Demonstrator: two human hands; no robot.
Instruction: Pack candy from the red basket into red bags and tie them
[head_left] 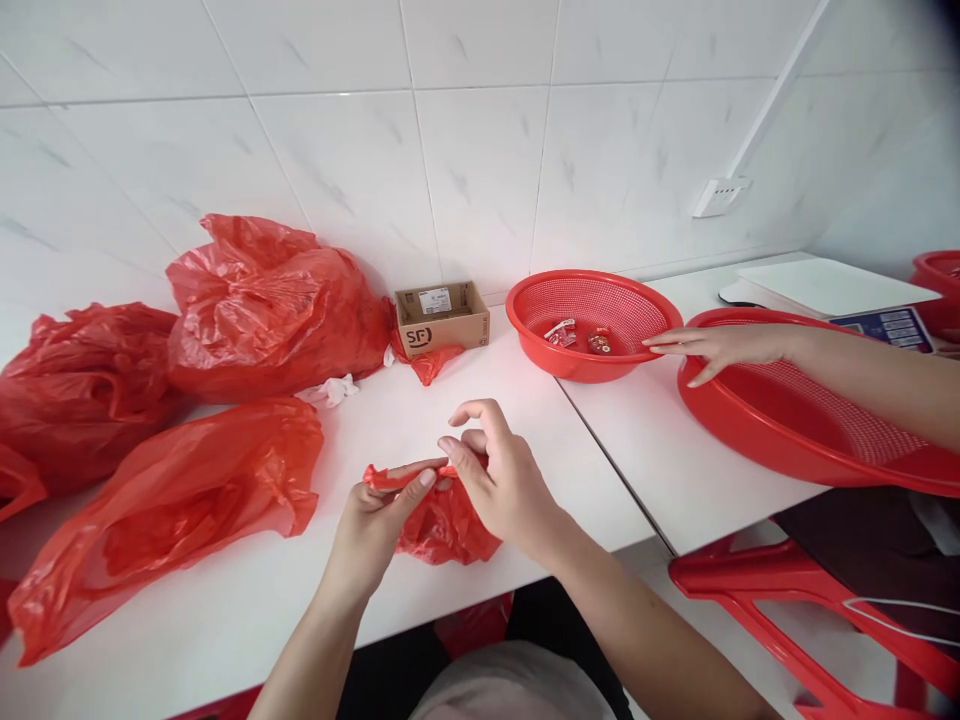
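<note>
A small red plastic bag [448, 527] rests near the front edge of the white table, its gathered top raised between my hands. My left hand [386, 515] pinches the twisted neck between thumb and fingers, with a stub of red plastic poking out to the left. On the other side, my right hand [491, 470] grips the neck too, thumb pressed towards the curled fingers; its index finger arches above. What is inside the small bag cannot be made out.
At left lie a flat red bag [202, 490] and full red bags [277, 310]. A cardboard box [450, 330] and a red basket [592, 330] with small packets stand behind. Another person's hand [720, 350] reaches over a large red basket [810, 410].
</note>
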